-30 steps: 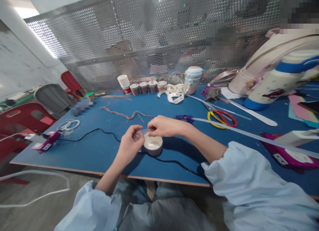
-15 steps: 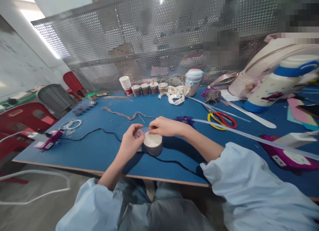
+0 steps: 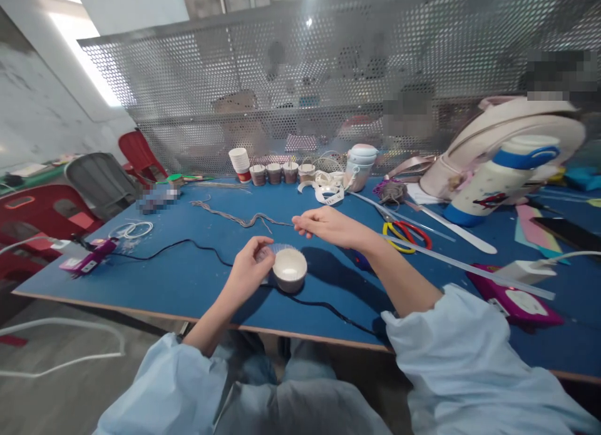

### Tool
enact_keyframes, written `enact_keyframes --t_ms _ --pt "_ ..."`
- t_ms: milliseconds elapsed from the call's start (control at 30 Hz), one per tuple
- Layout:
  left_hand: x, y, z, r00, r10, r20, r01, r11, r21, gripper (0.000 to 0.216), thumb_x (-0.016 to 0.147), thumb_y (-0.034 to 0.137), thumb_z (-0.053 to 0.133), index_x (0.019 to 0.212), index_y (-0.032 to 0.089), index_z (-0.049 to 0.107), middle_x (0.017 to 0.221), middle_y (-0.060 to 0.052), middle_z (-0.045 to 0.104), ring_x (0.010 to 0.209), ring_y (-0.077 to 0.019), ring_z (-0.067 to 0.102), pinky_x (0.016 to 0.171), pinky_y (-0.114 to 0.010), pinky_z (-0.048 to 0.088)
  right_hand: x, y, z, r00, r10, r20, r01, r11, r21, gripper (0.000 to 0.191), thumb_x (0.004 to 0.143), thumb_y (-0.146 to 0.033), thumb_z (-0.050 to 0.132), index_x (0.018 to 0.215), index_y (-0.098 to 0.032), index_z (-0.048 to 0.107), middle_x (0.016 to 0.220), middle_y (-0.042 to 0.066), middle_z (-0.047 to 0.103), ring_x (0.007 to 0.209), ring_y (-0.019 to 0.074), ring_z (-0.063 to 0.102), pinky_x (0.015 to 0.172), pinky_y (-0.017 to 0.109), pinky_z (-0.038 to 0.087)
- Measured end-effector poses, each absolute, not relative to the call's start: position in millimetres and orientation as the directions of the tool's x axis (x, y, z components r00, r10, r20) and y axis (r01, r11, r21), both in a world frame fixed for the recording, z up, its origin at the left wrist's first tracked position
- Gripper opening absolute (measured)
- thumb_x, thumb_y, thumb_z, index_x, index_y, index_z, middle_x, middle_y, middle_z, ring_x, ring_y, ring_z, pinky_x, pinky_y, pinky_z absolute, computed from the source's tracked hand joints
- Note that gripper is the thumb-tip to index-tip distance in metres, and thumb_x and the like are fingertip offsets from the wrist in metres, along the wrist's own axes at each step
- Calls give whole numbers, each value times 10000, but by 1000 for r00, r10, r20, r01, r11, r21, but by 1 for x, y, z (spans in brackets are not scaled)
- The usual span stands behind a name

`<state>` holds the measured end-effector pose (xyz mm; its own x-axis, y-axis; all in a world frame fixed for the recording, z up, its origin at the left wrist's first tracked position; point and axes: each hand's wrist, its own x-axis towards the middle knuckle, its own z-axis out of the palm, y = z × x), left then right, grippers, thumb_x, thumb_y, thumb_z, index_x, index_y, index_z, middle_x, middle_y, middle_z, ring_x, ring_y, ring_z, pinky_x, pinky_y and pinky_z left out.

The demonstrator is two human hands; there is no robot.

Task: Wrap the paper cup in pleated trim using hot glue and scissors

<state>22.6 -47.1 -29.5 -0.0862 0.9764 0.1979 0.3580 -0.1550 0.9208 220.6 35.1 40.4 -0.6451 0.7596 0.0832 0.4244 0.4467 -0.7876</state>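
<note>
Beside the left hand [image 3: 251,264], cup [image 3: 290,278] mouth-up, axis roughly upright.

The right hand [image 3: 326,225] has let go of the rim of the white cup [image 3: 290,282] and moved up and right, near the frame's middle. Now the cup's whole round top shows. The blue glue gun [image 3: 363,262] is mostly hidden behind the right wrist. The view has turned, so the water bottle [image 3: 501,181] sits lower and more left.
</note>
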Motion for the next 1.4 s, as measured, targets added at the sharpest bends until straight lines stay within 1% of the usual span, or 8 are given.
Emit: enact_keyframes --t_ms 233,367,500,633,800,1033,1167,1400 --pt "21 -55 -23 -65 990 122 250 -103 963 333 789 359 591 1047 151 552 727 23 539 621 -121 534 576 -235 452 247 0 45 -576 817 44 580 446 -682 408 890 -495 466 798 -153 670 764 48 678 691 161 604 621 261 426" --pt "11 -61 -31 -41 985 169 277 -151 949 410 785 353 594 1142 158 542 1011 -65 621 893 -186 605 806 -316 491 255 -21 35 -567 819 91 591 481 -647 252 880 -319 486 927 -168 683 813 30 683 692 151 584 629 260 417" --pt "4 -70 -39 58 978 201 354 -209 912 621 751 277 628 1327 194 412 1329 -121 516 1192 -237 521 1037 -390 387 257 -32 18 -556 822 122 545 472 -693 237 868 -273 498 1004 -183 670 886 38 694 735 152 597 680 269 443" --pt "9 -75 -43 112 977 183 433 -214 876 782 721 260 674 1406 199 304 1418 -130 438 1289 -252 452 1116 -414 309 253 -28 2 -528 839 129 496 428 -756 225 854 -260 492 984 -193 664 886 35 695 723 151 611 668 274 463" --pt "25 -75 -50 36 966 256 494 -240 835 774 745 284 669 1415 220 288 1406 -121 457 1273 -263 480 1060 -403 393 250 -25 -11 -416 899 134 451 332 -829 240 827 -262 480 981 -182 647 884 52 706 688 157 637 653 288 499" --pt "22 -82 -41 39 939 341 575 -300 761 766 725 357 720 1380 222 345 1364 -136 490 1256 -286 486 1035 -455 414 290 -38 -14 -230 970 77 604 204 -771 239 840 -290 480 965 -199 662 861 50 698 715 177 642 682 303 513" --pt "15 -66 -16 149 896 418 544 -427 722 333 876 345 543 1175 200 568 1251 -114 562 1208 -254 512 1026 -443 411 325 -30 -11 -126 991 -49 711 56 -701 229 809 -325 493 914 -200 653 803 43 680 686 184 633 663 313 507" --pt "22 -28 1 444 854 270 522 -492 696 275 839 171 500 1061 188 660 1060 -64 650 990 -201 612 908 -329 466 336 -2 -22 -75 996 -44 725 24 -689 344 681 -223 526 1014 -173 598 964 79 670 798 198 636 725 322 519"
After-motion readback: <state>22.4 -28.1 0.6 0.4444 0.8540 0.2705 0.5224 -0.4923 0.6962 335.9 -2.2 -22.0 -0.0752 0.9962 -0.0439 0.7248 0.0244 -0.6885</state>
